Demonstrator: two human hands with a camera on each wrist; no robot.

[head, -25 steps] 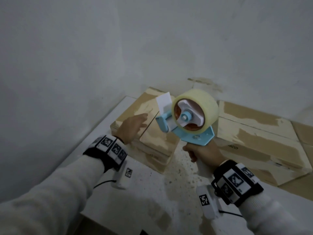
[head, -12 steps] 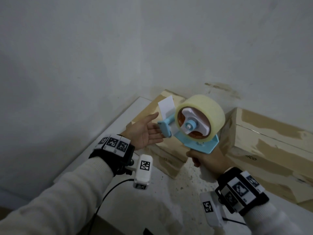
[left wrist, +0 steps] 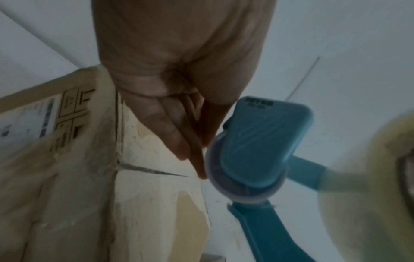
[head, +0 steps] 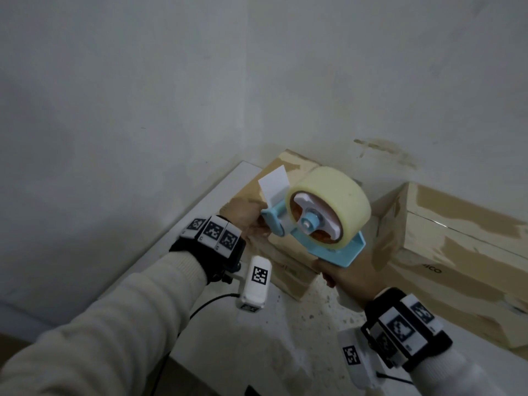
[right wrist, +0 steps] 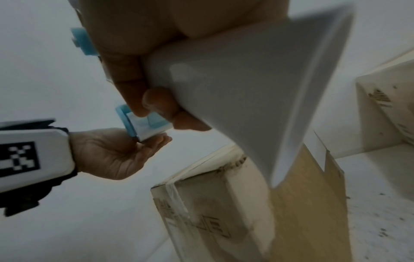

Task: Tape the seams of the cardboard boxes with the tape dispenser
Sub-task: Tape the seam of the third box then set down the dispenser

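**Right grip on dispenser handle, left at the nose, no tape on cardboard yet**

Right hand (head: 347,277) is wrapped around the white handle of the tape dispenser (head: 320,224), holding it up off the desk (head: 285,332), roll facing the head camera. Left hand (head: 245,217) is at the blue front end: fingers (left wrist: 179,134) straight and relaxed, tips touching the roller guard. No closed pinch visible, so it's touching, not holding.

Dispenser hangs above the near box (head: 285,270), not in contact. Second box (head: 445,252) sits to the right, apart from the first. Both show old torn tape patches.

Step, as I read it: finding or freeing the tape end before laying it on a seam.

Risks from here:
- The cutter is hidden, but probably beside the left fingertips; a slip while feeling for the tape end could nick them.
- Loose end can curl and stick back to the roll.
- Box surfaces look scuffed with residue, so fresh tape may grip badly or wrinkle.
- Nothing steadies the near box; pulling tape could drag it.
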